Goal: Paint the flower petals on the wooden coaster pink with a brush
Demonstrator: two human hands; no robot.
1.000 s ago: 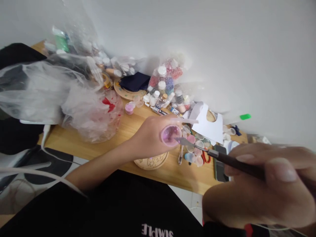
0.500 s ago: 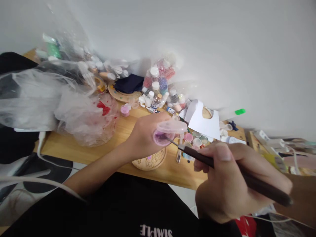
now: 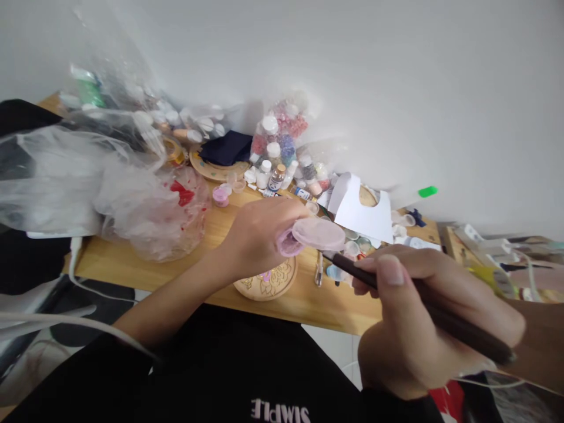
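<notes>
My left hand is closed round a small pink pot whose hinged clear lid stands open over it. My right hand pinches a dark-handled palette knife; its metal tip reaches under the lid into the pot and is hidden there. Both hands hover above the front edge of a wooden table. Just below the pot lies a carved round wooden disc with a pink-painted flower.
Crumpled clear plastic bags fill the table's left side. Small bottles and bead jars crowd against the white wall. Little paint cups, white cut paper and a pen lie right of the disc. My dark shirt fills the foreground.
My right hand has drawn in closer to the pot and the knife tip has gone into it. The pot's lid has tipped down over the opening. The view shifted slightly.
</notes>
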